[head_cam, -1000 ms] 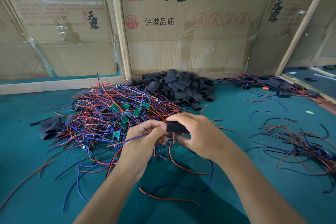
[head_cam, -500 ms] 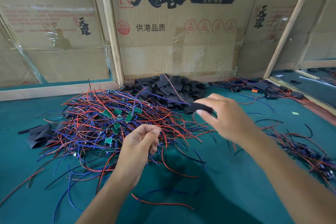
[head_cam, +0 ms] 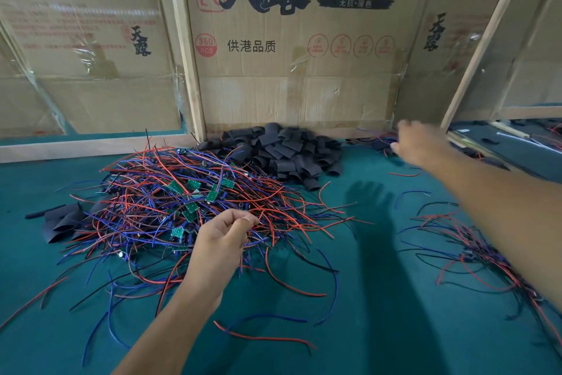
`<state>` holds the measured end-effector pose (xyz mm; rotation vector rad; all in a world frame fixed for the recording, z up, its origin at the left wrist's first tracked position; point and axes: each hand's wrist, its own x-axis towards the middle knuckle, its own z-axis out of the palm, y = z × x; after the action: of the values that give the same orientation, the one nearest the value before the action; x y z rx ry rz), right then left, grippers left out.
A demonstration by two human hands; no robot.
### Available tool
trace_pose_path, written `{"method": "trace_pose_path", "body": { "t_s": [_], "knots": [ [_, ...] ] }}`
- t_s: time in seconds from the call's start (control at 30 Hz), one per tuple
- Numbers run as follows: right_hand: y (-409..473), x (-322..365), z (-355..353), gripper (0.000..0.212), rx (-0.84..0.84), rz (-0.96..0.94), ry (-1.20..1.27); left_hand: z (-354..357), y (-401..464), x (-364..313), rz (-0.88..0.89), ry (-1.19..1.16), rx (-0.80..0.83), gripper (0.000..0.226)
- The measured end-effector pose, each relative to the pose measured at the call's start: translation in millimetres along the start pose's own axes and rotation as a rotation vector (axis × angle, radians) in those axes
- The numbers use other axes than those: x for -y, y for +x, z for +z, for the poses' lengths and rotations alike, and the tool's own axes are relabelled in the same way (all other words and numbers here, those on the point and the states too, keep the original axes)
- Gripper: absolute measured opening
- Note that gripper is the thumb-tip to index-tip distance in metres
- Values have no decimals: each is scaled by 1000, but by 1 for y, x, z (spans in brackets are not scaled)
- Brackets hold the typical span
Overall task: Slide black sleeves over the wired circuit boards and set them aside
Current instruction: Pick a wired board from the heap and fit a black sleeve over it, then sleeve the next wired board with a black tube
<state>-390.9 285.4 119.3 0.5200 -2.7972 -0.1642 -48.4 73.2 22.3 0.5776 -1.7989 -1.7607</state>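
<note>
Your right hand [head_cam: 418, 143] has swung to the far-right finished pile [head_cam: 377, 143]; blurred, fingers' state unreadable. Sleeved board apparently delivered. Left hand [head_cam: 223, 236] fingers pinched together at tangled wires [head_cam: 182, 192].

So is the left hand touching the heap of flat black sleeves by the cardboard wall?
Apart. The head view shows the left hand low over the red and blue wire tangle, well short of the black sleeve heap.

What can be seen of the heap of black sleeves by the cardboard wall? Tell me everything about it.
The heap of black sleeves is a loose mound of short, flattened matte tubes, like cut rubbery tubing, lying at all angles. It sits on the green mat against the foot of the printed cardboard box. Its left edge overlaps the tangle of red and blue wires. Neither hand touches it.
</note>
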Motion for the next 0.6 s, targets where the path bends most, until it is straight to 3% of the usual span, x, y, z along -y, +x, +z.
{"method": "trace_pose_path", "body": {
  "t_s": [0.07,0.13,0.27,0.33,0.5,0.6],
  "knots": [
    [-8,37,8,32,65,-147,90,-2,1,-1,-8,-12,4,23],
    [-19,78,21,33,113,-209,208,-2,1,-1,-12,-1,13,30],
    [-39,139,47,56,227,-130,355,-3,-1,-2,-14,27,35,34],
    [-43,154,53,56,257,-82,409,-3,-1,-2,-16,26,30,33],
    [-47,159,50,25,221,-38,443,-3,0,-4,-99,-153,0,25],
    [-59,151,35,16,118,67,725,-4,0,-8,-100,-174,-28,23]
  ]
}}
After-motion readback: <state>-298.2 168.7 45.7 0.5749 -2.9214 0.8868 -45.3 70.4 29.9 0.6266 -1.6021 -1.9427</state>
